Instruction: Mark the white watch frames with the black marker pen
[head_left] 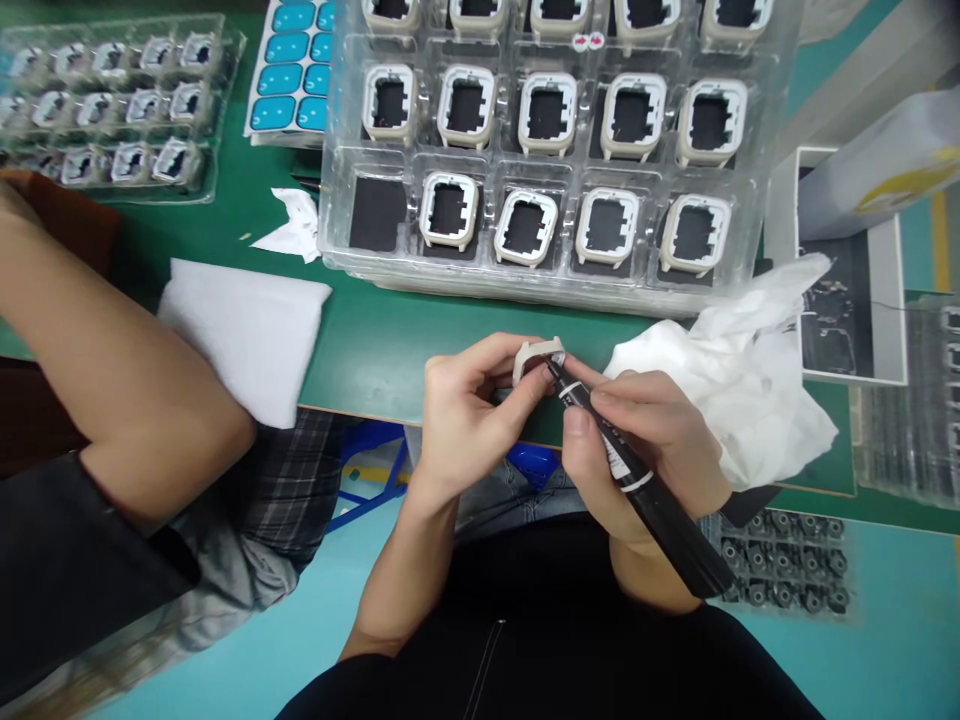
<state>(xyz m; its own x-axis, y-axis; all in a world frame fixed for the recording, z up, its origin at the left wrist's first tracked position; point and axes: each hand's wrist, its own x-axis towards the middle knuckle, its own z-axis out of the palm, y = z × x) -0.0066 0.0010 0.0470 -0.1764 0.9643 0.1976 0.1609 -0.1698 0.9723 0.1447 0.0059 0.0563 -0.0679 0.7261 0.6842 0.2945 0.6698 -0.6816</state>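
Between the fingertips of my left hand (480,410) is a beige watch case frame (531,354), tilted so its edge faces me. A black marker pen (626,458) lies in the grip of my right hand (652,440), its tip at the inner rim of the frame; my fingers hide whether it touches. Just beyond my hands stands a clear plastic tray (337,215) holding several like frames, white-rimmed with square openings. Its front left compartment (379,213) has no frame in it.
Crumpled white cloth (720,390) lies beside my right hand. A folded white cloth (244,335) is near a co-worker's arm (142,380) on the left. Blue stickers (281,65), another parts tray (112,110), and a white box (892,300) with a bottle (877,165) stand around the tray.
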